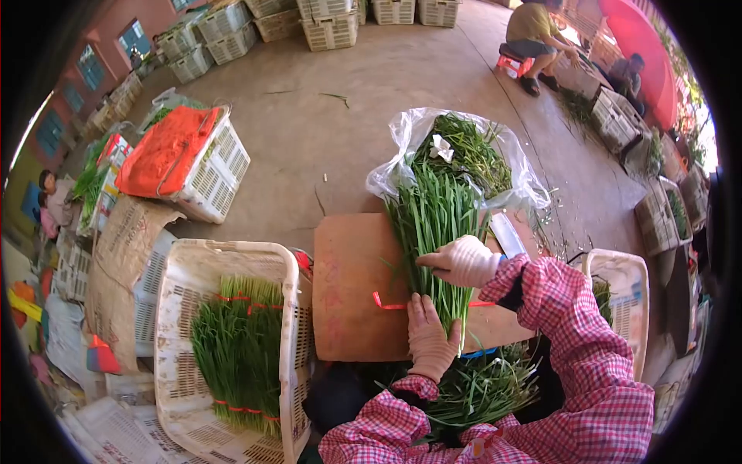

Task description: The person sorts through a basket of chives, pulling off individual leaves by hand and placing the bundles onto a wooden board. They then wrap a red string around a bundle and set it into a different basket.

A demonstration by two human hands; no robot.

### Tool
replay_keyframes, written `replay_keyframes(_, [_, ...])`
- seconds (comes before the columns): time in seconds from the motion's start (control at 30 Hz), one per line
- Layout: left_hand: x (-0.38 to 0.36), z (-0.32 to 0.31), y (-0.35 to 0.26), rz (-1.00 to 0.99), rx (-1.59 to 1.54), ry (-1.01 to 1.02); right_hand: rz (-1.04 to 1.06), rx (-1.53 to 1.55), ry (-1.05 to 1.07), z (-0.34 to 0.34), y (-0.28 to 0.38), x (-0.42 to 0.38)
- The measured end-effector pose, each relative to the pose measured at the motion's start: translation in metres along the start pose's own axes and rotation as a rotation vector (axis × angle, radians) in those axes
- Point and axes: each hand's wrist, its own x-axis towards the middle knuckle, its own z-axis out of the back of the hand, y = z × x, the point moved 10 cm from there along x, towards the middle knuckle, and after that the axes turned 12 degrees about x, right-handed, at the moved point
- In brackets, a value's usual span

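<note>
Left hand (430,340), gloved, rests on the stem end of the chive bundle (433,224), fingers curled around it. Right hand (464,261), gloved, presses flat across the bundle just above, fingers loosely closed on the leaves. The bundle lies on a brown board (352,286). A red strip (386,304) runs under the stems across the board. Left of the board, a white crate (232,348) holds tied bundles. Beyond the board, a clear bag (464,155) holds loose chives. Farther back, a seated person (533,35) works beside more crates.
</note>
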Motion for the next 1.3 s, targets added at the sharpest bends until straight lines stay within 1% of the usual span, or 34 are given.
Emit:
replay_keyframes(0.07, [0.003,0.003,-0.005,-0.043,0.01,-0.004,-0.035,-0.239,0.399,-0.035,-0.002,0.017])
replay_keyframes(0.13, [0.005,0.006,-0.008,-0.025,0.009,0.003,-0.039,-0.274,0.453,-0.048,-0.005,0.031])
replay_keyframes(0.2, [0.007,0.005,-0.012,-0.03,0.056,0.061,-0.085,-0.433,0.684,-0.067,-0.017,0.033])
replay_keyframes(0.27, [0.008,0.005,-0.013,-0.029,0.047,0.07,-0.079,-0.458,0.709,-0.063,-0.016,0.038])
replay_keyframes(0.33, [0.007,-0.008,-0.01,-0.025,0.122,0.154,-0.065,-0.507,0.758,-0.063,-0.018,0.038])
replay_keyframes(0.4, [0.007,-0.011,-0.01,-0.038,0.115,0.147,-0.074,-0.511,0.751,-0.058,-0.016,0.038])
replay_keyframes(0.47, [0.008,-0.009,-0.01,-0.028,0.116,0.148,-0.181,-0.401,0.714,-0.053,-0.023,0.037])
replay_keyframes(0.53, [0.008,-0.014,-0.009,-0.038,0.12,0.15,-0.154,-0.446,0.745,-0.058,-0.035,0.034])
replay_keyframes(0.6, [0.007,-0.017,-0.009,-0.038,0.134,0.165,-0.033,-0.484,0.751,-0.06,-0.033,0.032])
replay_keyframes(0.63, [0.007,-0.019,-0.008,-0.042,0.13,0.17,-0.02,-0.506,0.765,-0.058,-0.034,0.03])
replay_keyframes(0.67, [0.007,-0.02,-0.008,-0.043,0.134,0.177,-0.021,-0.498,0.765,-0.056,-0.035,0.031])
replay_keyframes(0.73, [0.007,-0.02,-0.009,-0.042,0.124,0.176,-0.15,-0.423,0.766,-0.054,-0.046,0.028])
replay_keyframes(0.77, [0.008,-0.02,-0.009,-0.042,0.126,0.187,-0.12,-0.412,0.701,-0.054,-0.049,0.028])
replay_keyframes(0.87, [0.009,-0.019,-0.011,-0.048,0.113,0.18,-0.167,-0.387,0.744,-0.062,-0.058,0.025])
replay_keyframes(0.9, [0.009,-0.02,-0.011,-0.051,0.126,0.185,-0.127,-0.4,0.727,-0.062,-0.056,0.026])
replay_keyframes(1.03, [0.011,-0.022,-0.011,-0.054,0.14,0.198,-0.101,-0.399,0.685,-0.057,-0.061,0.032])
replay_keyframes(1.1, [0.011,-0.024,-0.01,-0.058,0.131,0.192,-0.008,-0.412,0.639,-0.057,-0.06,0.034])
replay_keyframes(1.13, [0.011,-0.024,-0.01,-0.062,0.118,0.185,-0.006,-0.411,0.638,-0.057,-0.058,0.034])
replay_keyframes(1.2, [0.013,-0.027,-0.009,-0.059,0.125,0.191,-0.084,-0.343,0.645,-0.049,-0.055,0.034])
replay_keyframes(1.23, [0.012,-0.028,-0.008,-0.057,0.131,0.203,-0.076,-0.337,0.573,-0.039,-0.054,0.038])
replay_keyframes(1.27, [0.011,-0.027,-0.008,-0.047,0.13,0.203,-0.116,-0.256,0.491,-0.016,-0.057,0.043])
replay_keyframes(1.3, [0.011,-0.028,-0.007,-0.046,0.134,0.211,-0.271,0.203,0.199,0.001,-0.09,0.043])
